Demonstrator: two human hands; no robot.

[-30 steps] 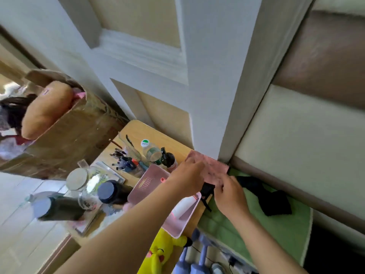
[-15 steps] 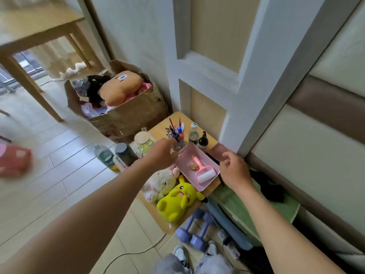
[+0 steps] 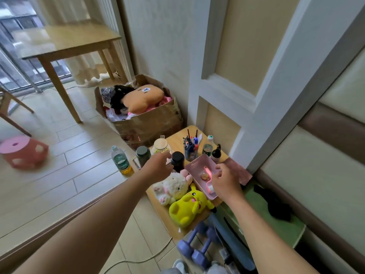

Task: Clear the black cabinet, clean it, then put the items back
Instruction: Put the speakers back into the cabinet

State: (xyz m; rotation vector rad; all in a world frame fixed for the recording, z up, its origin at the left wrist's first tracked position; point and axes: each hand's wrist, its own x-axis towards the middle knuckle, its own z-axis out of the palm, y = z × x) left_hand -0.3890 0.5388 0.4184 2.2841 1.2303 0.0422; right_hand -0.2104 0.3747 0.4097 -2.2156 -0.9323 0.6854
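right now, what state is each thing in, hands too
left hand, open, stretched toward dark jar
right hand, curled over pink tray, grip unclear
dark jar, upright, lid on
pink tray, open-topped, holds a lint roller
floor bottle, upright, capped
pen cup, upright, full
cardboard box, open, stuffed
yellow plush, lying down

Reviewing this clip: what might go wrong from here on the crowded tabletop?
The left hand reaches among closely packed jars; brushing the black jar might knock it into the pen cup. The yellow plush lies at the near edge of the table and may slip toward the dumbbells below. The right hand hangs over the pink tray near that edge; a nudge might tip it.
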